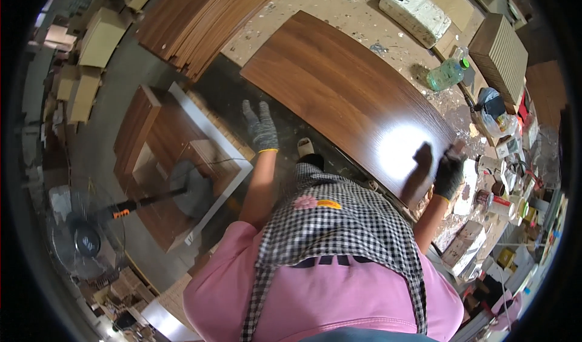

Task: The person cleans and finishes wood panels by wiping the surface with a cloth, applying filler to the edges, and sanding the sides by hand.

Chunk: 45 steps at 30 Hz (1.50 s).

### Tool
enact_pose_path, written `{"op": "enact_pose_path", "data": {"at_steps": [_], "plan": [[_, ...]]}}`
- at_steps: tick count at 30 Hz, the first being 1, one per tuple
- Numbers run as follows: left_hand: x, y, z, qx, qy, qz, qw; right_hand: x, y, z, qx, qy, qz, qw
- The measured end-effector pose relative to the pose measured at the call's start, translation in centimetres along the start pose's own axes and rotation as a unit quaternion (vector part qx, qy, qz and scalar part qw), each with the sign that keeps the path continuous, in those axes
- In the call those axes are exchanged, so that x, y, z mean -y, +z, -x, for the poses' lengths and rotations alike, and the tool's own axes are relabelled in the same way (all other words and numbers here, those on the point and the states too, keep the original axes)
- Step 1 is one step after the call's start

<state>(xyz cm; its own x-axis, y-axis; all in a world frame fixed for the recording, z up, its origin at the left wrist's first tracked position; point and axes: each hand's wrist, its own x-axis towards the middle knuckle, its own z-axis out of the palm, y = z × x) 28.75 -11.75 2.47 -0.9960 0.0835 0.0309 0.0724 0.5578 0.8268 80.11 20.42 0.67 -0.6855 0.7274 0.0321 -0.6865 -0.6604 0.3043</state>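
A long brown wood-grain board (339, 81) lies on the workbench in front of me, with a bright patch of light and a hand's shadow near its right end. My left hand (262, 130), in a grey knit glove with a yellow cuff, is held off the board's left side. Its fingers are spread and nothing is in them. Beside the board's right end is my right hand (448, 173), in a darker glove. Its fingers reach outward, slightly blurred at the tips, with no object visible in them; whether they touch the board I cannot tell.
Stacked brown boards (206, 21) stand at far left. Nearer left, brown panels (142, 130) sit by a fan (88, 239). A green-capped bottle (445, 74), a stained white block (415, 13) and several cans (500, 205) crowd the bench (388, 42). Cartons (103, 39) line the left.
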Motion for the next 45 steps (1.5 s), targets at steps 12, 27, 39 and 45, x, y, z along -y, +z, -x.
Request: {"op": "enact_pose_path", "data": {"at_steps": [12,27,39,45], "plan": [[-3.0,6.6,-12.2,0.019,0.227,-0.234,0.945,-28.8,-0.9,-25.2,0.019,0.102,0.866,0.489],[-3.7,7.2,-11.1,0.037,0.228,-0.312,0.922,-35.7,-12.3,-51.5,0.275,0.017,0.946,0.171],[-3.2,7.0,-11.1,0.038,0.244,-0.286,0.926,-35.9,-12.9,-52.4,0.301,0.087,0.93,0.191],[-3.4,6.8,-11.0,0.035,0.244,-0.293,0.924,-34.3,-12.5,-53.0,0.289,0.095,0.941,0.148]]}}
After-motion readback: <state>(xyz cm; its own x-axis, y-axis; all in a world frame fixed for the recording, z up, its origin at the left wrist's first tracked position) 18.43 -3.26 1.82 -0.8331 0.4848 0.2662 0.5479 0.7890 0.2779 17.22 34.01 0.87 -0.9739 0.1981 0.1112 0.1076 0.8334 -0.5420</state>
